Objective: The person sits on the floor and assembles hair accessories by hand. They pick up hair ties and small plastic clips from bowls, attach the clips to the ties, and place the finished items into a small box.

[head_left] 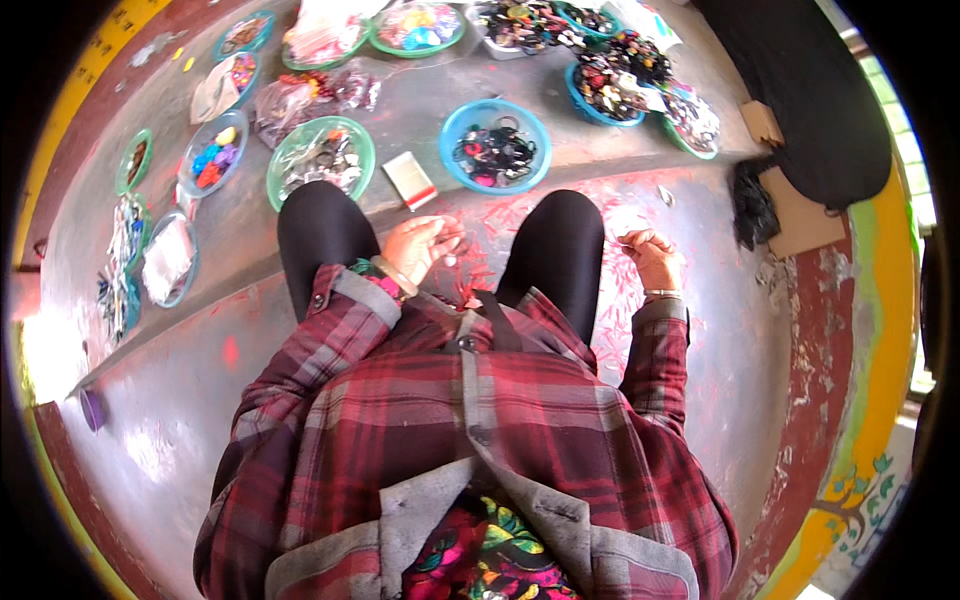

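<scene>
My left hand (pixel 425 250) is above my lap beside my left knee, wrist in a pale bangle (pixel 396 278). Its fingers are bent in toward the thumb, and anything between them is too small to make out. Out past my right knee, my right hand (pixel 656 262) has its fingers drawn together in a pinch; what they hold, if anything, cannot be seen. Red and pink scraps (pixel 615 290) litter the floor under and between the hands. In front of my knees stand a blue basin (pixel 449 150) of black hair bands and a small white box (pixel 408 180) with a red edge.
A green basin (pixel 366 150) of packets stands ahead of my left knee. Further basins of small coloured goods line the raised step, including a blue bowl (pixel 188 165) at left and a crowded blue basin (pixel 575 95) at right. Cardboard (pixel 805 215) and a black bag (pixel 752 205) lie far right.
</scene>
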